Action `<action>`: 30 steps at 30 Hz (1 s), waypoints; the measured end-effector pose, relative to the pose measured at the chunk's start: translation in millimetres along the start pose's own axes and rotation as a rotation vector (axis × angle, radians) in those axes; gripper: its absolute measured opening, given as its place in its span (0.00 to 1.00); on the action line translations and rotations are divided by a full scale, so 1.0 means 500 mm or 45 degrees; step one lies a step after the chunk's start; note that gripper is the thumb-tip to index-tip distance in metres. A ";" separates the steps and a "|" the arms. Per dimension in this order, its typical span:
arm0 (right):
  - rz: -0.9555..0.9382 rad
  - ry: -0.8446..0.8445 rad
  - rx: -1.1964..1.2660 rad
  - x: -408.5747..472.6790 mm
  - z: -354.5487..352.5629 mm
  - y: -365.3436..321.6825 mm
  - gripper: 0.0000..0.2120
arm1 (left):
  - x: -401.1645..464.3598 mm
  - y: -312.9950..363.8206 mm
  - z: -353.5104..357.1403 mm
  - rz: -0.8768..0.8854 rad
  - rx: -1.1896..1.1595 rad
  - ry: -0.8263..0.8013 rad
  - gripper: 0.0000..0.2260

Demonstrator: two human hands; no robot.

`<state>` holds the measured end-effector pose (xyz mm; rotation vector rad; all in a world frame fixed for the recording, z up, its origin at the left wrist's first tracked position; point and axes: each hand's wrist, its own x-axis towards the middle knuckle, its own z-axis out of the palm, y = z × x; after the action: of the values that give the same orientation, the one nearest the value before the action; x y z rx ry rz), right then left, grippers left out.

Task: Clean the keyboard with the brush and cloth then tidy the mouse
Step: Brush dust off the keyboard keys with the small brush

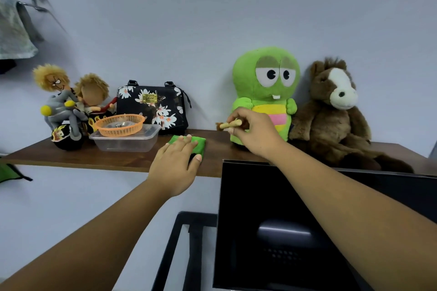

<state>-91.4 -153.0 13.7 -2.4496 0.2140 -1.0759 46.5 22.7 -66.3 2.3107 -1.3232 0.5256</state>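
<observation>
A folded green cloth (198, 143) lies on the wooden shelf (78, 158), and my left hand (176, 164) rests flat on top of it with the thumb curled round its near edge. My right hand (254, 131) hovers just above the shelf in front of the green plush toy, pinching a small brush (230, 124) with a pale wooden handle and brown bristles that point left. The keyboard and the mouse are out of view.
A dark monitor (272, 220) stands below the shelf on the right. On the shelf sit a green plush toy (264, 87), a brown plush horse (331, 111), a floral handbag (153, 106), an orange basket (119, 125) in a clear plastic tub (125, 143), and dolls on a toy motorbike (68, 106).
</observation>
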 end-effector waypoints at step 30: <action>0.584 0.155 0.475 -0.774 -0.026 0.210 0.08 | -0.545 0.335 0.384 -0.395 -0.198 -0.425 0.25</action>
<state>-360.8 -128.3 -282.1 -1.8829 0.5331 -0.9561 -207.2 38.3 -339.1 2.4782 -1.0637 -0.0638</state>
